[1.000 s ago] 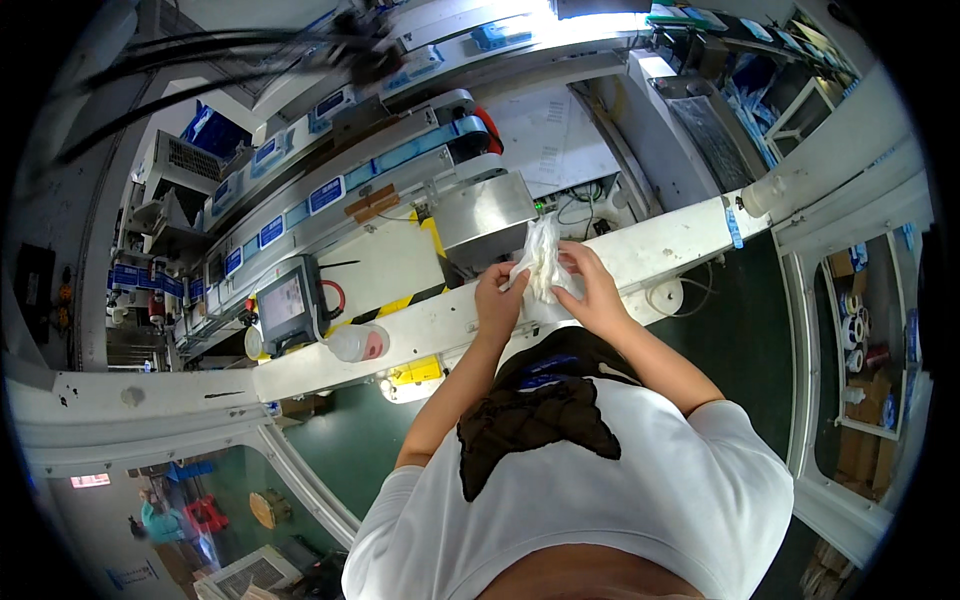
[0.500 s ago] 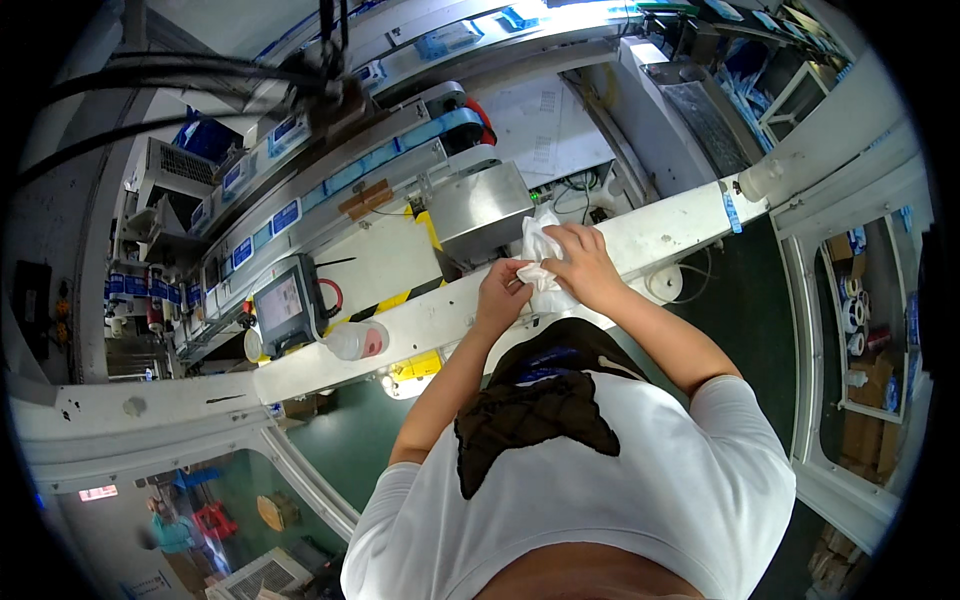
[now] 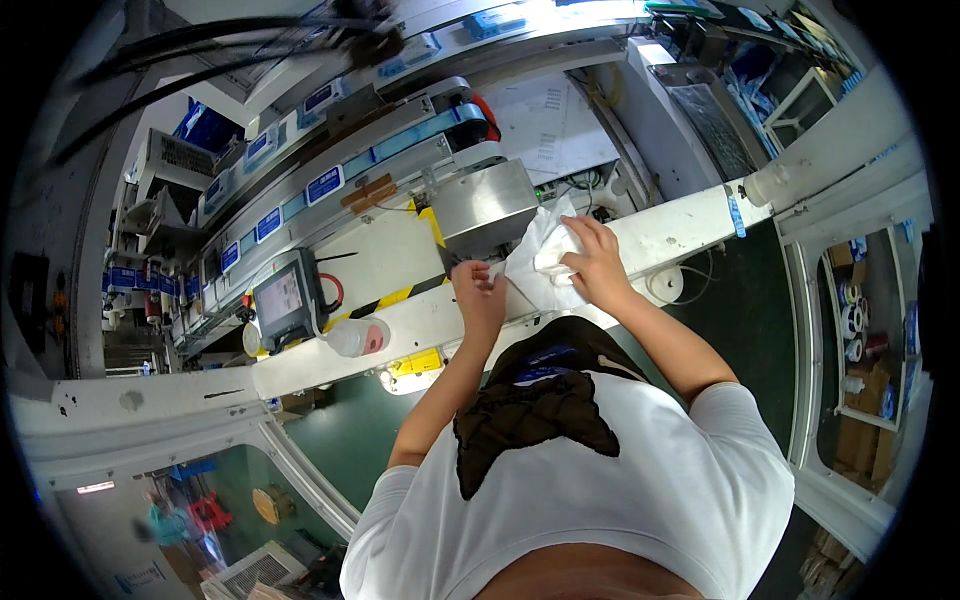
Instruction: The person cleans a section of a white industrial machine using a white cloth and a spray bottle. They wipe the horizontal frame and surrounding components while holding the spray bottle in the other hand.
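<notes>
A thin white wipe [image 3: 530,268] hangs partly spread over the white beam in front of me. One part of it is bunched into a wad [image 3: 556,250] under the fingers of my right hand [image 3: 602,268], which are closed on it. My left hand [image 3: 481,298] is just to the left of the wipe, apart from it. Its fingers are slightly bent and the thumb stands off from them, with nothing held. I cannot tell whether the wipe is a single sheet or more.
A touchscreen panel [image 3: 284,300] and a clear plastic bottle [image 3: 357,338] stand left along the white beam [image 3: 672,238]. Beyond it are a metal box [image 3: 490,205] and a conveyor carrying blue-and-white packs [image 3: 324,184]. Black cables [image 3: 200,45] hang at upper left. A person [image 3: 165,522] shows beyond the lower-left window.
My left hand has let go of the wipe and moved left. The wipe is more spread out, with a wad in my right hand. Packs on the conveyor have shifted.
</notes>
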Demonstrator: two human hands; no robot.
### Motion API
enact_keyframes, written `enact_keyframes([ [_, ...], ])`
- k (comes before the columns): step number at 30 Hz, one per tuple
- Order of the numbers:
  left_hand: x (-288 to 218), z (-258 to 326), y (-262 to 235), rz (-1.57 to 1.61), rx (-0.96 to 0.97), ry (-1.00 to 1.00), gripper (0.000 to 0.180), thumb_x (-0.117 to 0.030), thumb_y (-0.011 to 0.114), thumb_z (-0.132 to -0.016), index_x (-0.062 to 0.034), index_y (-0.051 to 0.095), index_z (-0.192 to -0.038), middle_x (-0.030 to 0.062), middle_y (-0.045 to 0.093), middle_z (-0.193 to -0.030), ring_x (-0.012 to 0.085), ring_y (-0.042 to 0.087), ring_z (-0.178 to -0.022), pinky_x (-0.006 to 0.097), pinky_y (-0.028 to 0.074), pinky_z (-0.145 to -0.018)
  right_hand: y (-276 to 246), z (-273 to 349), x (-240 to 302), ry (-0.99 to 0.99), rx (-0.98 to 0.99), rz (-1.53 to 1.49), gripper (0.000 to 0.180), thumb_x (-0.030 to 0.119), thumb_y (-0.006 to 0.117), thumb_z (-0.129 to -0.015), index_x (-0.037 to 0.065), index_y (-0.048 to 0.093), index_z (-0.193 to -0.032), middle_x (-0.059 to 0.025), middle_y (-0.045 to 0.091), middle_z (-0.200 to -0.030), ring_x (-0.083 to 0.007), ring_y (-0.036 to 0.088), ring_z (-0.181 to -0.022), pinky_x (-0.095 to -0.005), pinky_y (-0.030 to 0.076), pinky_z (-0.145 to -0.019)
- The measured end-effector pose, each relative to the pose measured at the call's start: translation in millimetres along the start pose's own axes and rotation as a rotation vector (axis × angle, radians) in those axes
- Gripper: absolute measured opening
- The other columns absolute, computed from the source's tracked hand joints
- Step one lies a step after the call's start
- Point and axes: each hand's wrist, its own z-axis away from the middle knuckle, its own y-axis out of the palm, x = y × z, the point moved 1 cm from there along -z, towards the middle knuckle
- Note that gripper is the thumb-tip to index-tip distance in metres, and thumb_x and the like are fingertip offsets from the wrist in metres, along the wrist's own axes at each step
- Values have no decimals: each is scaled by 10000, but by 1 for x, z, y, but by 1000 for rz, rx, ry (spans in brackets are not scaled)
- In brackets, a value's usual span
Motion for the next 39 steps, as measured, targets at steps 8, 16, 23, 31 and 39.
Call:
enact_keyframes([
  [8,-15,-18,17,-785,395,724,450,-192,698,-702,-31,542,-1092,124,550,-1158,310,484,-1144,452,368,-979,8,2,-11,-7,149,16,269,48,695,-586,97,624,-840,-121,452,-1291,-331,349,-1263,-551,242,-1044],
  [16,10,-36,13,-753,509,491,559,-307,726,-688,-27,542,-1137,132,580,-1092,319,510,-1067,429,387,-937,8,-21,-39,86,544,-93,325,83,661,-634,108,639,-957,-137,372,-1394,-352,202,-1366,-596,158,-1068],
  [23,18,-53,16,-614,511,302,350,-189,672,-733,-33,561,-1026,144,580,-982,335,532,-940,405,433,-835,20,-40,-53,46,574,-150,309,18,609,-649,106,622,-945,-104,572,-1018,-317,533,-1028,-468,357,-965],
  [31,-40,-20,22,-291,178,477,190,32,632,-737,-18,529,-890,138,563,-932,293,560,-898,324,477,-770,-9,-31,-8,-35,-31,-45,333,-10,648,-578,83,553,-883,-124,505,-939,-328,538,-876,-414,481,-662],
  [39,-56,21,47,466,138,85,216,-35,587,-870,-22,499,-1067,91,477,-1173,170,498,-1099,292,402,-945,6,-34,21,-88,-352,-87,253,35,674,-598,69,605,-839,-134,546,-957,-331,547,-830,-385,485,-622],
])
